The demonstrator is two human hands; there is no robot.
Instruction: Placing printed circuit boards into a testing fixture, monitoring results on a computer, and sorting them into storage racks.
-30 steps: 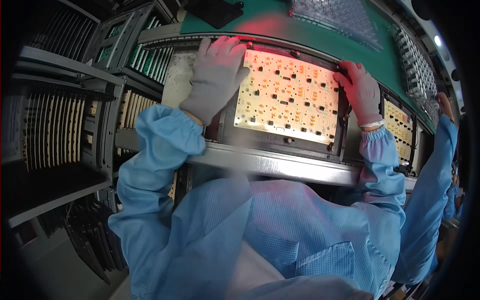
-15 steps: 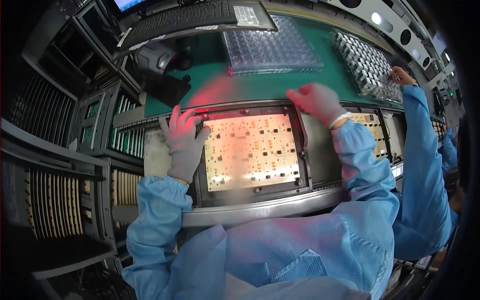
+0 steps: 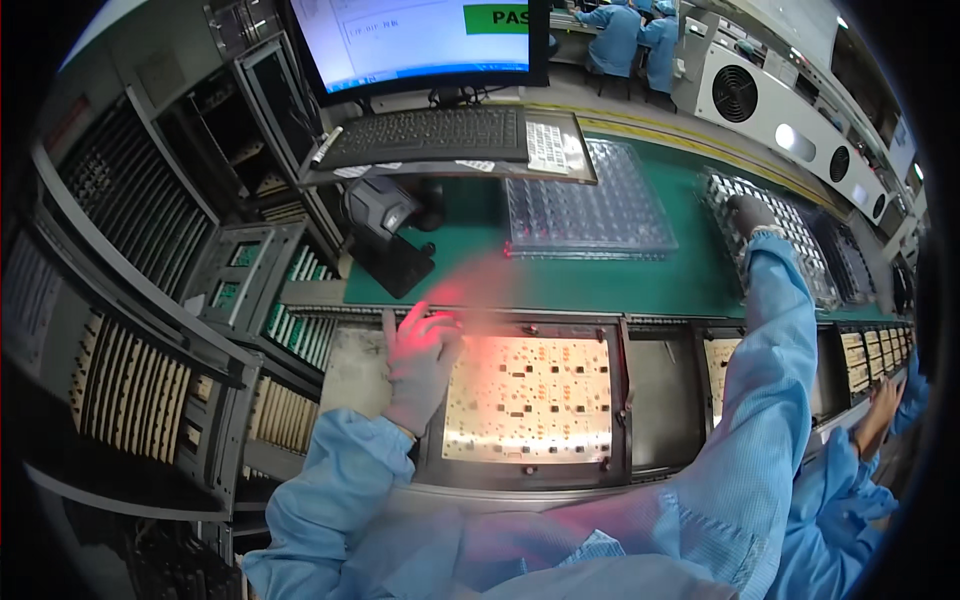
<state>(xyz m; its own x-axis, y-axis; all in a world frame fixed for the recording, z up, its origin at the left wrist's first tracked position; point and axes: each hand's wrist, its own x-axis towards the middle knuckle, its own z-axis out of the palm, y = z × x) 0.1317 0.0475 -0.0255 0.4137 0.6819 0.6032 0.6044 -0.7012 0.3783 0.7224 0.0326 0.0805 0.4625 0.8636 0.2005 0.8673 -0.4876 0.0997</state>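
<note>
A pale circuit board (image 3: 535,400) with small black parts lies in a dark frame (image 3: 621,420) in front of me. My left hand (image 3: 420,370), in a grey glove, rests at the frame's upper left corner, fingers apart and lit red, holding nothing. Far to the right, my gloved right hand (image 3: 750,214) reaches over a clear tray of silver blocks (image 3: 800,240). Its fingers point down among the blocks; whether they grip one is hidden. A handheld scanner (image 3: 378,208) stands on the green mat (image 3: 470,285) beyond my left hand.
Stacked clear trays (image 3: 600,210) sit at the mat's middle, below a shelf with a keyboard (image 3: 430,135) and a lit monitor (image 3: 420,45). Racks of boards (image 3: 130,390) stand at left. Another framed board (image 3: 720,370) lies right. A co-worker's hand (image 3: 878,418) is at far right.
My right hand has moved from the frame's upper right corner out to the tray of silver blocks. A co-worker's hand has left that tray. The view has tilted up; my left hand stays at the frame.
</note>
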